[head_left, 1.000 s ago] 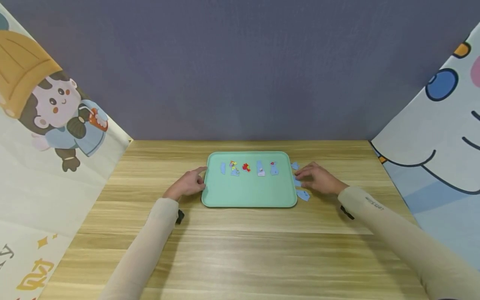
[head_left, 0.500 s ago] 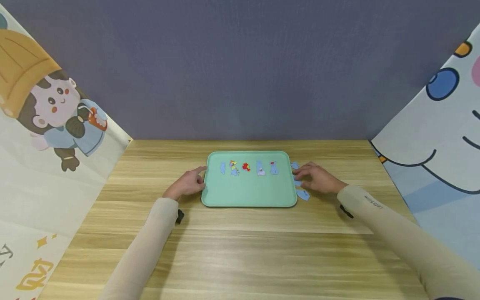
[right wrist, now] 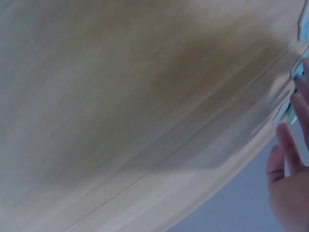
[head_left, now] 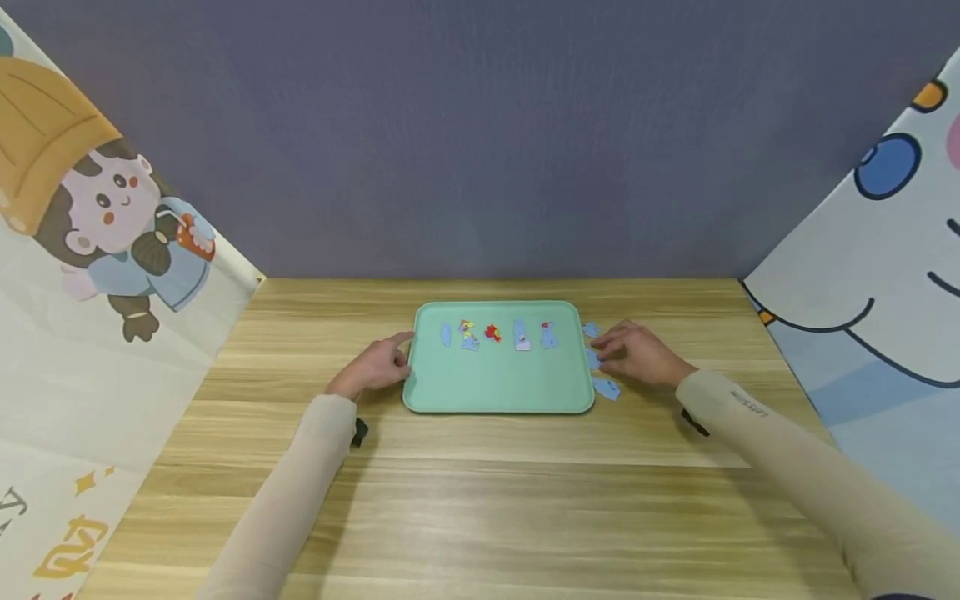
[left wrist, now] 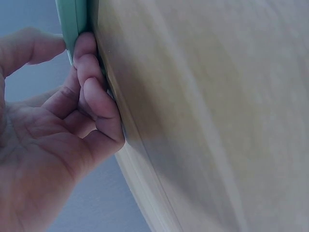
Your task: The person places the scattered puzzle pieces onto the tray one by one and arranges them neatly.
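Observation:
My left hand (head_left: 377, 365) is at the left rim of a mint-green tray (head_left: 498, 392), index finger and thumb at its edge. In the left wrist view, the thumb (left wrist: 46, 48) meets the tray edge while the other fingers curl beside it, close to the tabletop. My right hand (head_left: 636, 354) is just off the tray's right side, with thumb and index finger at a light-blue puzzle piece (head_left: 592, 359). That piece is partly hidden by the fingers. One blue puzzle piece (head_left: 590, 330) lies behind it and another blue puzzle piece (head_left: 607, 388) in front.
Several puzzle pieces form a row across the tray's back half, among them a red-and-yellow piece (head_left: 492, 333) and a plain blue strip (head_left: 446, 335). The wooden table (head_left: 480, 500) ends at a dark grey-blue panel (head_left: 480, 150). Cartoon-printed sheets hang at both sides.
The blue puzzle piece at my right fingertips has shifted slightly away from me and turned a little. My left hand and the tray keep their places.

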`<state>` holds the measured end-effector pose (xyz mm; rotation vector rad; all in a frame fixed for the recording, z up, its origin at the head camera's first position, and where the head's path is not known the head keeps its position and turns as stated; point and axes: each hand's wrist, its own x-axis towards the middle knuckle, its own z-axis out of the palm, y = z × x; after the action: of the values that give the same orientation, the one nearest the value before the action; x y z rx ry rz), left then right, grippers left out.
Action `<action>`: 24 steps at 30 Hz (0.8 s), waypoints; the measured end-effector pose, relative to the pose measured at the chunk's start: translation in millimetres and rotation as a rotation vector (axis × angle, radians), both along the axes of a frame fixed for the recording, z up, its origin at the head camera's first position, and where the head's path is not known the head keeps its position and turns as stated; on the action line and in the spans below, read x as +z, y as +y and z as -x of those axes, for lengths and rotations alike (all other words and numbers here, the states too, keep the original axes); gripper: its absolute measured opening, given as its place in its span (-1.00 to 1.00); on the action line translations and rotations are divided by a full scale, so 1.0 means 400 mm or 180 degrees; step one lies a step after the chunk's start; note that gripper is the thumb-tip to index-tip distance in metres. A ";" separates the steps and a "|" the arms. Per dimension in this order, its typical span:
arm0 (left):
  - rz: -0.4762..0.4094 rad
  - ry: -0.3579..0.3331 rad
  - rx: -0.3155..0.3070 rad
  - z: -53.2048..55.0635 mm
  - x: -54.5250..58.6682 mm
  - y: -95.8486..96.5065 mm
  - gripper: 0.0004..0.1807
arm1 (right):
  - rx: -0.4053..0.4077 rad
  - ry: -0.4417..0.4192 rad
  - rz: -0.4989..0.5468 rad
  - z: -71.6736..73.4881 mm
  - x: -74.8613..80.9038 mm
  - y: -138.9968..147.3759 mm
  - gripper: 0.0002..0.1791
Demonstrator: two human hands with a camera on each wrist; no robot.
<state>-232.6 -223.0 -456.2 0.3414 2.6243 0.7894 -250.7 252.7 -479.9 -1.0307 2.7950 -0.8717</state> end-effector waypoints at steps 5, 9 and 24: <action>-0.0001 0.0010 0.0014 0.000 0.001 -0.001 -0.20 | 0.0016 -0.0023 0.0034 0.000 -0.002 -0.012 -0.74; -0.0008 0.0006 -0.0001 -0.001 0.002 -0.002 -0.20 | -0.0109 -0.0014 -0.0104 -0.003 -0.002 -0.012 -0.77; -0.0006 0.0016 -0.0016 -0.003 0.003 0.002 -0.21 | -0.0040 -0.0166 -0.0163 0.009 0.017 -0.027 -0.88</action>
<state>-231.4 -222.4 -454.9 0.3507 2.6265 0.7907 -254.1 241.9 -473.1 -0.9697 2.7682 -0.8115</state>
